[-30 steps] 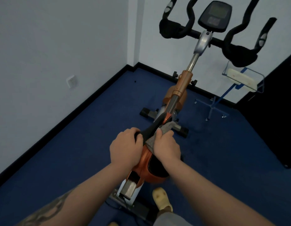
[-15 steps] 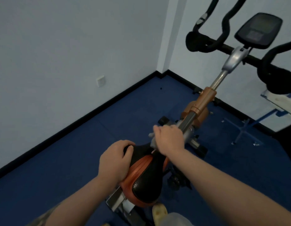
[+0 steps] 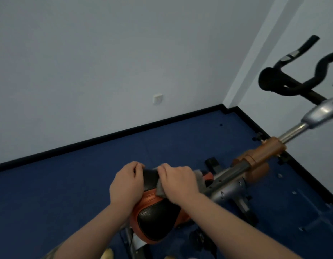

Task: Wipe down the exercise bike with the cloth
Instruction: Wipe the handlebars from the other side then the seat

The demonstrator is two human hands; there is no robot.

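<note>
The exercise bike's black and orange saddle (image 3: 156,219) fills the lower middle of the head view. My left hand (image 3: 126,186) grips the saddle's narrow nose from the left side. My right hand (image 3: 178,182) grips a grey cloth (image 3: 199,179) and presses it on the right side of the nose; only the cloth's edges show around my fingers. The bike frame (image 3: 234,171) runs up to the right through an orange collar to the black handlebars (image 3: 285,83).
A pale wall with a socket (image 3: 157,98) stands to the left, with a black skirting along blue carpet (image 3: 68,184). A room corner lies behind the bike. My yellow shoe (image 3: 105,255) shows at the bottom edge.
The view has swung left and down, so the handlebars and console slid to the right edge. My right hand with the cloth moved back from the frame tube onto the saddle nose.
</note>
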